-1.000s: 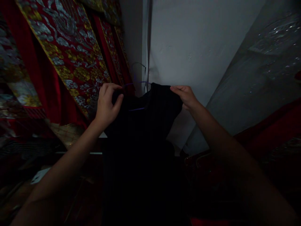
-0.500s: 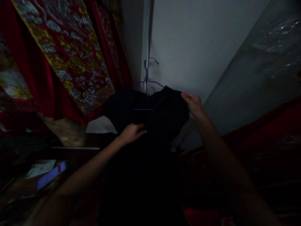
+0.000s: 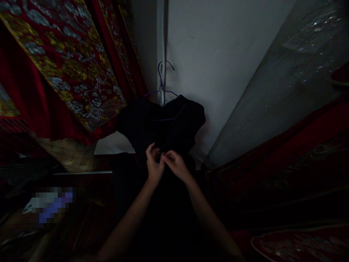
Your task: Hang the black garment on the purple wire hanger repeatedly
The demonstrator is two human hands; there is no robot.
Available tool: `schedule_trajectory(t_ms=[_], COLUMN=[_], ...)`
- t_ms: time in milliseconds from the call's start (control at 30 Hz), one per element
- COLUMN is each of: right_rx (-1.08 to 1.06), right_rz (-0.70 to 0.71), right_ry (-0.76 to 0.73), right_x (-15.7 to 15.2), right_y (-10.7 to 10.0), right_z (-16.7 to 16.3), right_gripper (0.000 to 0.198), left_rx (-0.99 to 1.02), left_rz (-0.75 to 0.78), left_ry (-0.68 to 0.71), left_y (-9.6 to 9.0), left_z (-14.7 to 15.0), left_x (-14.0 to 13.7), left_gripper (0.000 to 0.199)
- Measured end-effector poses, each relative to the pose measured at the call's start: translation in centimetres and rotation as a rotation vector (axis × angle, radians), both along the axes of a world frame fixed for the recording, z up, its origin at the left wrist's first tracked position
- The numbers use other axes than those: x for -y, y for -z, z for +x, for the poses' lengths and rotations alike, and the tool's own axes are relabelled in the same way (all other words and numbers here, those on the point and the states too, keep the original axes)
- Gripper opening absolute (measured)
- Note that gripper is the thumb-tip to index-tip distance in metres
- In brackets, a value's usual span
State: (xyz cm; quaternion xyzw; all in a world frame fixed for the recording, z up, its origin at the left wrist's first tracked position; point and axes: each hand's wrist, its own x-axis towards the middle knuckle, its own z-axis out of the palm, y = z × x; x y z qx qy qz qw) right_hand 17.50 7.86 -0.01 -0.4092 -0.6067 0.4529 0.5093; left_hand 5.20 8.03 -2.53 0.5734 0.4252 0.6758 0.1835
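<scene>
A dark garment (image 3: 188,120) with short sleeves and an open neckline hangs on a thin purple hanger (image 3: 161,87) against the wall. Both my hands meet at the front of its chest, below the neckline. My left hand (image 3: 155,163) has its fingers curled and its thumb near the right fingertips. My right hand (image 3: 176,163) pinches at the garment's front, thumb and finger pressed together. The cloth is so dark that its edges and any fastener between the fingers cannot be made out.
Red cloth with gold and silver embroidery (image 3: 81,72) hangs at the left. A shiny translucent cover (image 3: 261,83) slants down the right, above more red embroidered cloth (image 3: 305,134). A netted pale bundle (image 3: 71,153) and a blurred-out bluish object (image 3: 53,209) lie lower left.
My right hand has left the garment's shoulder and come down to the chest beside my left hand. My left hand has turned upright. The view has shifted slightly right.
</scene>
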Motion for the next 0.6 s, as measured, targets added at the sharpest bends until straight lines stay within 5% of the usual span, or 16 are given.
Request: schedule_trajectory(t_ms=[100, 300, 600], right_rx=[0.004, 0.033, -0.101], right_rz=[0.006, 0.055, -0.021], right_ry=[-0.002, 0.159, 0.101], right_x=[0.0, 0.3, 0.6], right_y=[1.1, 0.6, 0.0], right_z=[-1.1, -1.4, -1.3], right_gripper=[0.026, 0.025, 0.029], left_rx=[0.052, 0.011, 0.025], left_rz=[-0.03, -0.069, -0.078], left_ry=[0.017, 0.032, 0.1], left_y=[0.4, 0.2, 0.3], left_z=[-0.2, -0.6, -0.7], left_x=[0.8, 1.1, 1.3], left_gripper=[0.061, 0.027, 0.029])
